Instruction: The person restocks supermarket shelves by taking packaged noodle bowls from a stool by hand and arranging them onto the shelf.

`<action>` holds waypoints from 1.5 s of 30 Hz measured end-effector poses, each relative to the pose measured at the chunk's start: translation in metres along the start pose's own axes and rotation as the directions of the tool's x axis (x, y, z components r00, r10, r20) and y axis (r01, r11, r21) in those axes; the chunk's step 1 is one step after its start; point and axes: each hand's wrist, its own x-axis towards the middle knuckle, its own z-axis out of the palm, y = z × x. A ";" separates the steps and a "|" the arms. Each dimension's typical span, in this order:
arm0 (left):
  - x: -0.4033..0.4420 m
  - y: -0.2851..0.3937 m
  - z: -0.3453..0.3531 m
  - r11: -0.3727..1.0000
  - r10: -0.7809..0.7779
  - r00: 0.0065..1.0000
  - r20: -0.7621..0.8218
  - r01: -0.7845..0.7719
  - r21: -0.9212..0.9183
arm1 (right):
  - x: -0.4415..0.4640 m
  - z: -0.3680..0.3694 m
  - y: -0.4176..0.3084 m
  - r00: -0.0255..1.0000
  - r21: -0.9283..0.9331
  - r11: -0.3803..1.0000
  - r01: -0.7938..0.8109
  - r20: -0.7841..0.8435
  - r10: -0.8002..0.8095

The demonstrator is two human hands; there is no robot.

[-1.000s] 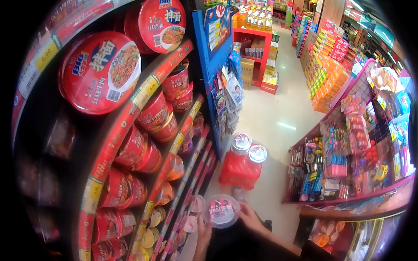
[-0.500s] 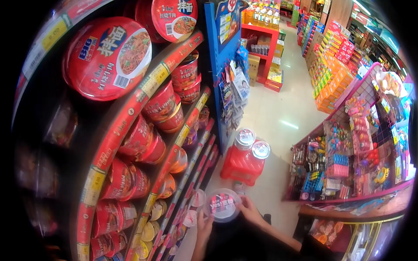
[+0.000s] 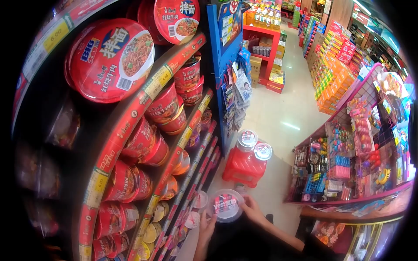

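Observation:
Between my two hands is a round instant noodle tub (image 3: 226, 205) with a clear lid and a printed label reading "Yes!". My left hand (image 3: 206, 228) grips its left side, and my right hand (image 3: 254, 212) has its fingers on the right rim. Beyond it stands a red plastic stool (image 3: 244, 168) with two similar tubs on it: one tub (image 3: 247, 139) at the back left and another tub (image 3: 263, 151) at the right. Close to my left hand, more lidded tubs (image 3: 199, 199) sit on the low shelf.
Shelves on my left hold red noodle bowls (image 3: 111, 61) and cups behind red price strips (image 3: 111, 143). A blue end panel (image 3: 217, 65) with hanging packets borders the aisle. To the right is a pink wire rack (image 3: 348, 108) of small goods. Stacked cartons (image 3: 335, 89) line the aisle (image 3: 278, 113).
The tub and both hands have shifted slightly right in view, and the surroundings have moved a little the same way. My grip on the tub looks unchanged.

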 end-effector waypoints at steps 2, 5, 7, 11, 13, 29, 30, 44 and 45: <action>0.002 -0.003 0.001 1.000 0.004 1.000 0.000 -0.004 -0.008 | 0.002 0.000 0.000 1.000 0.011 1.000 0.001 -0.004 -0.001; 0.001 -0.002 0.002 0.999 -0.037 0.999 0.025 0.037 -0.036 | 0.000 -0.003 0.006 1.000 -0.024 1.000 0.005 -0.017 -0.006; 0.004 -0.009 0.000 0.999 -0.013 0.998 0.059 0.016 -0.038 | -0.001 -0.007 0.011 1.000 -0.052 0.999 0.014 -0.025 -0.015; 0.003 -0.016 -0.004 1.000 -0.008 0.998 0.067 0.006 0.030 | -0.002 -0.005 0.007 0.998 -0.013 0.999 -0.040 -0.050 0.039; 0.004 -0.018 -0.006 0.998 0.005 0.998 0.061 -0.009 0.059 | -0.001 -0.003 0.013 0.998 -0.055 0.998 -0.018 -0.066 0.014; 0.005 -0.010 -0.013 0.997 -0.063 0.995 0.071 0.058 0.060 | 0.002 0.006 0.026 0.997 -0.017 1.000 -0.014 -0.070 0.012; 0.007 -0.011 -0.013 0.997 -0.050 0.995 0.084 0.045 0.060 | 0.002 0.005 0.025 0.997 -0.012 1.000 -0.028 -0.078 0.027; 0.028 -0.023 0.004 0.985 -0.107 0.986 0.127 0.087 0.150 | 0.002 -0.016 0.029 0.979 -0.054 0.995 -0.080 -0.192 0.068; 0.031 -0.019 0.007 0.983 -0.103 0.987 0.126 0.081 0.164 | 0.003 -0.018 0.028 0.977 -0.071 0.994 -0.079 -0.202 0.063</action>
